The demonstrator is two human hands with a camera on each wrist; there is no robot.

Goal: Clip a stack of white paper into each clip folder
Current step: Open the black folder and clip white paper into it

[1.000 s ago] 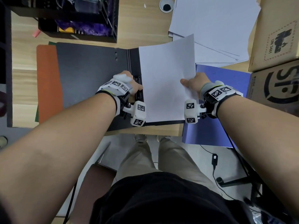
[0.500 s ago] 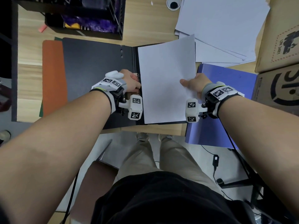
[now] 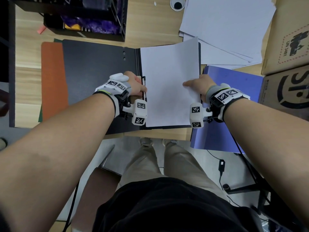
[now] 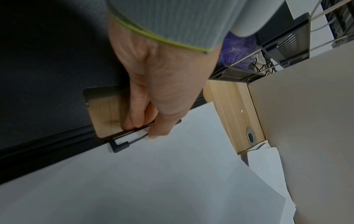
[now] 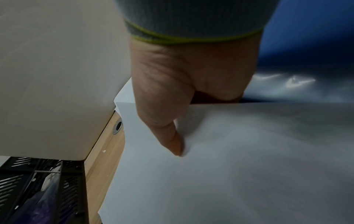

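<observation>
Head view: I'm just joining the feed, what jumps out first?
The white paper stack lies on the right half of the open black clip folder at desk centre. The right hand pinches the stack's right edge, while the left hand grips the clip lever by the spine. A blue folder lies to the right, with loose sheets behind.

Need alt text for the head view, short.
A person's left hand lifts the clip of an open black folder while the right hand pinches a white paper stack over it. A blue folder lies right.
</observation>
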